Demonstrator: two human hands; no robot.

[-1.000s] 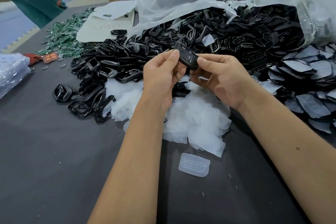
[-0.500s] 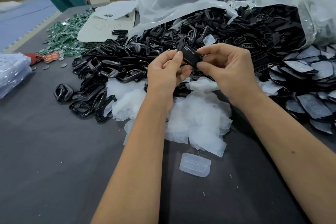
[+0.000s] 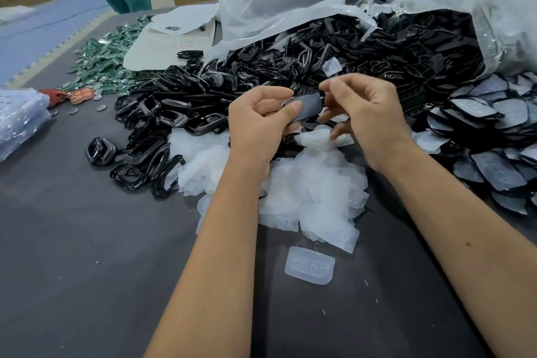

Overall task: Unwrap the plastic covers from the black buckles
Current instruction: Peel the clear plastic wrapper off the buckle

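Both bare forearms reach forward over the table. The left hand (image 3: pixel 258 122) has its fingers curled, thumb pinching a black buckle (image 3: pixel 305 106). The right hand (image 3: pixel 369 116) is just beside it, fingers bent; its hold is blurred.

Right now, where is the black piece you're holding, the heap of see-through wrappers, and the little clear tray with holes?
black piece (image 3: pixel 308 106), head view, on its flat face.
heap of wrappers (image 3: pixel 313 192), head view, middle of the pile.
clear tray (image 3: pixel 309 269), head view, its centre, on the row of holes.
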